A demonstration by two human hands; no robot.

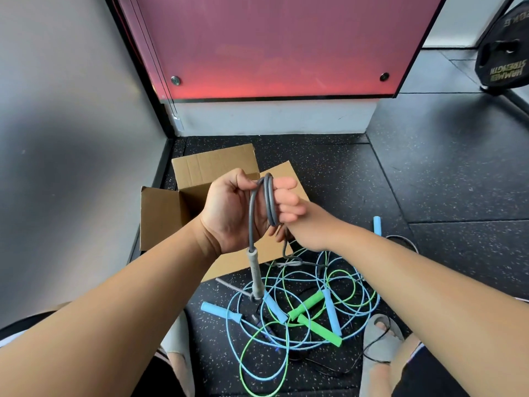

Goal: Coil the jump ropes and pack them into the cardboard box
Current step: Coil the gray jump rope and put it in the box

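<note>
Head view: the left hand [229,209] is raised with its palm toward the camera and grips the grey jump rope [270,200], which is wound in a few loops round its curled fingers [287,197]. One grey handle [255,273] hangs straight down from this hand, its lower end over the pile on the floor. The right hand [310,229] sits just beside the left, back toward the camera, fingers curled under and closed on the strand of the same rope that trails down to the floor.

Behind the hands stands the cardboard box [200,170], open, its flaps spread, on the black speckled floor [429,181] in the corner by a grey wall. In front of the box lies a tangle of blue ropes [237,336] and green ropes [246,348] with blue handles [220,310] and green handles [319,329]. A second grey handle [229,285] lies at the tangle's left edge. A black weight plate [503,53] leans at the upper right.
</note>
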